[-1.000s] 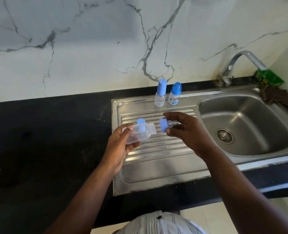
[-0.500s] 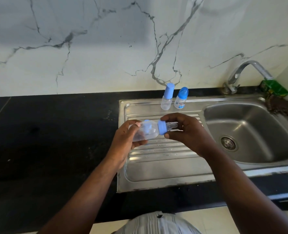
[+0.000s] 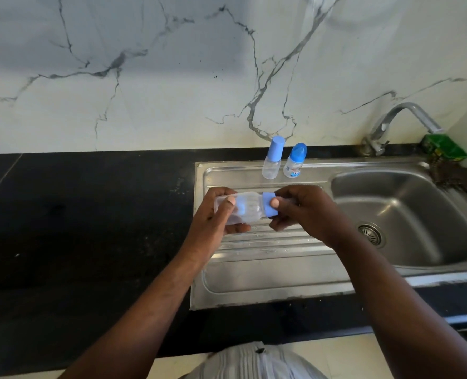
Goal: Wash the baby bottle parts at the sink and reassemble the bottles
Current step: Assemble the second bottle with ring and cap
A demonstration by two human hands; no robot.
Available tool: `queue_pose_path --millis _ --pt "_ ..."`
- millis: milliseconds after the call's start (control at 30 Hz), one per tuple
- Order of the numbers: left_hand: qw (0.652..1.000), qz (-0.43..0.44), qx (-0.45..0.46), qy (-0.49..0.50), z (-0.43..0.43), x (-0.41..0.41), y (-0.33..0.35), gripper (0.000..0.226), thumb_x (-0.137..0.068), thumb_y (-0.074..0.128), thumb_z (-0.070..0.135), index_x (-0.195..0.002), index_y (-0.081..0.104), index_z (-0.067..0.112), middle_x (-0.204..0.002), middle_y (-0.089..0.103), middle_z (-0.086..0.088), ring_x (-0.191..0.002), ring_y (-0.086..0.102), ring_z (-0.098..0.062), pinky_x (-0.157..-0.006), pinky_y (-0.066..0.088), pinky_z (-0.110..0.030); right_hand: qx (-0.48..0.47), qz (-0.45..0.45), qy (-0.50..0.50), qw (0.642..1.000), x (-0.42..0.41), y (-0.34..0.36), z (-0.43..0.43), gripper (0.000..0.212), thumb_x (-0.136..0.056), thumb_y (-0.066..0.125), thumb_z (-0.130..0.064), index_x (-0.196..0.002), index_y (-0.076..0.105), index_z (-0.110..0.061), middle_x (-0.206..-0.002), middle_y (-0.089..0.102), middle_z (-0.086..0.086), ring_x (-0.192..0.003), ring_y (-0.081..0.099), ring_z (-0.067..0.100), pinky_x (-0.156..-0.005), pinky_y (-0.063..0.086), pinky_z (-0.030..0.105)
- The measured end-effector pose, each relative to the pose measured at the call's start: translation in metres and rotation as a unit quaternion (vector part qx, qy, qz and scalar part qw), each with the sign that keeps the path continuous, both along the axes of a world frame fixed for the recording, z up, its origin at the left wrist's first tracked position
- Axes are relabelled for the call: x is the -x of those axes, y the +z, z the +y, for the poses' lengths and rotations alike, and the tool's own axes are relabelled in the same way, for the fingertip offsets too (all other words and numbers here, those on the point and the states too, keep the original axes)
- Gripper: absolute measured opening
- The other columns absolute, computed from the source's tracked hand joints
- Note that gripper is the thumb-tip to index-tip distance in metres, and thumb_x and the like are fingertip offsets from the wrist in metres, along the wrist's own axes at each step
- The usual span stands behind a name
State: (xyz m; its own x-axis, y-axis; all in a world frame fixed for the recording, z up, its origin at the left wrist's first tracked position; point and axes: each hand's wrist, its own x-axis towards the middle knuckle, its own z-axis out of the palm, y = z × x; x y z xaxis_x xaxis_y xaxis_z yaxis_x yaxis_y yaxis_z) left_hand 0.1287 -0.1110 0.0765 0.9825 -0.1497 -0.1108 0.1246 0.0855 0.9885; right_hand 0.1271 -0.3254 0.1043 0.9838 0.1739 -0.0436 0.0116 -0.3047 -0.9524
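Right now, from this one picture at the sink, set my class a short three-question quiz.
1. True or false: the left hand holds the bottle upright.
2. The right hand pinches the blue ring. Where is the ring? A) on the bottle's neck B) on its base C) apart from the bottle
3. How many capped bottles stand at the back of the drainboard?
Key: 1 false, it lies on its side; 2 A; 3 two.
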Motion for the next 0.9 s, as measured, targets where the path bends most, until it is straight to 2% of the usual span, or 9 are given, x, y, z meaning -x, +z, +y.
queue_pose_path --millis 167,267,367,433,500,633,733,833,900 --pt "1.0 0.004 0.01 0.003 0.002 0.001 -0.005 0.018 -0.103 0.049 0.019 -0.118 0.056 0.012 -0.116 0.06 -0.016 -0.092 0.072 -0.031 -0.067 0.061 -0.032 0.02 0.03 0.035 0.999 -0.002 0.005 -0.005 0.023 -0.091 0.071 -0.019 -0.111 0.068 -0.008 -0.094 0.076 0.009 -0.085 0.074 0.023 -0.087 0.059 0.043" --pt "1.0 0.005 0.011 -0.002 0.003 0.0 -0.002 0.02 -0.103 0.049 0.022 -0.118 0.057 0.014 -0.112 0.062 -0.013 -0.084 0.074 -0.027 -0.067 0.061 -0.031 0.055 -0.056 0.027 0.997 0.001 0.002 -0.007 0.037 -0.082 0.079 -0.01 -0.116 0.066 -0.019 -0.108 0.071 -0.003 -0.092 0.067 0.015 -0.084 0.057 0.033" --pt "1.0 0.015 0.009 0.011 0.004 -0.001 -0.002 0.022 -0.103 0.048 0.026 -0.119 0.059 0.014 -0.11 0.066 -0.013 -0.08 0.074 -0.026 -0.068 0.061 -0.033 0.018 -0.123 0.029 0.992 0.001 -0.002 -0.011 0.048 -0.078 0.078 0.004 -0.114 0.065 -0.023 -0.116 0.07 -0.004 -0.107 0.065 0.017 -0.093 0.054 0.039" --pt "1.0 0.007 0.0 0.01 0.005 -0.001 -0.002 0.024 -0.104 0.049 0.028 -0.12 0.058 0.013 -0.108 0.065 -0.013 -0.081 0.073 -0.026 -0.069 0.061 -0.035 0.036 -0.136 0.03 0.99 0.0 -0.004 -0.013 0.05 -0.076 0.08 0.005 -0.114 0.066 -0.025 -0.117 0.07 -0.005 -0.111 0.065 0.021 -0.096 0.053 0.045" --pt "1.0 -0.01 -0.007 -0.003 0.004 0.0 -0.001 0.025 -0.103 0.049 0.028 -0.121 0.056 0.012 -0.109 0.063 -0.013 -0.083 0.073 -0.028 -0.07 0.062 -0.035 0.057 -0.13 0.037 0.989 -0.002 -0.004 -0.013 0.051 -0.075 0.082 0.002 -0.115 0.066 -0.027 -0.117 0.07 -0.008 -0.111 0.065 0.018 -0.098 0.053 0.042" --pt "0.999 -0.04 -0.013 -0.019 0.003 -0.001 0.003 0.027 -0.103 0.05 0.03 -0.123 0.053 0.013 -0.113 0.06 -0.013 -0.086 0.073 -0.029 -0.075 0.062 -0.039 0.03 -0.116 0.03 0.992 -0.003 -0.007 -0.011 0.045 -0.081 0.079 -0.006 -0.12 0.067 -0.025 -0.113 0.071 -0.004 -0.102 0.068 0.017 -0.092 0.054 0.035" --pt "0.998 -0.062 -0.006 -0.033 0.001 -0.002 0.004 0.038 -0.095 0.053 0.038 -0.123 0.051 0.012 -0.113 0.059 -0.009 -0.095 0.072 -0.029 -0.073 0.062 -0.04 -0.003 -0.075 0.017 0.997 -0.002 -0.003 -0.008 0.032 -0.085 0.073 -0.029 -0.113 0.068 -0.013 -0.091 0.073 0.011 -0.077 0.071 0.026 -0.076 0.059 0.042" --pt "0.998 -0.053 0.004 -0.039 0.0 -0.003 0.003 0.042 -0.094 0.054 0.041 -0.123 0.051 0.011 -0.114 0.06 -0.011 -0.095 0.072 -0.031 -0.073 0.062 -0.04 0.027 -0.058 0.014 0.998 -0.003 0.006 -0.007 0.035 -0.085 0.066 -0.04 -0.101 0.069 -0.008 -0.072 0.07 0.014 -0.062 0.068 0.033 -0.061 0.058 0.044" --pt "0.998 -0.051 0.003 -0.033 -0.001 -0.003 0.0 0.039 -0.099 0.054 0.038 -0.124 0.05 0.009 -0.116 0.06 -0.014 -0.095 0.072 -0.031 -0.073 0.062 -0.039 0.051 -0.029 0.019 0.998 -0.006 0.009 -0.006 0.043 -0.084 0.061 -0.046 -0.096 0.068 -0.006 -0.069 0.069 0.013 -0.06 0.067 0.033 -0.06 0.058 0.045"
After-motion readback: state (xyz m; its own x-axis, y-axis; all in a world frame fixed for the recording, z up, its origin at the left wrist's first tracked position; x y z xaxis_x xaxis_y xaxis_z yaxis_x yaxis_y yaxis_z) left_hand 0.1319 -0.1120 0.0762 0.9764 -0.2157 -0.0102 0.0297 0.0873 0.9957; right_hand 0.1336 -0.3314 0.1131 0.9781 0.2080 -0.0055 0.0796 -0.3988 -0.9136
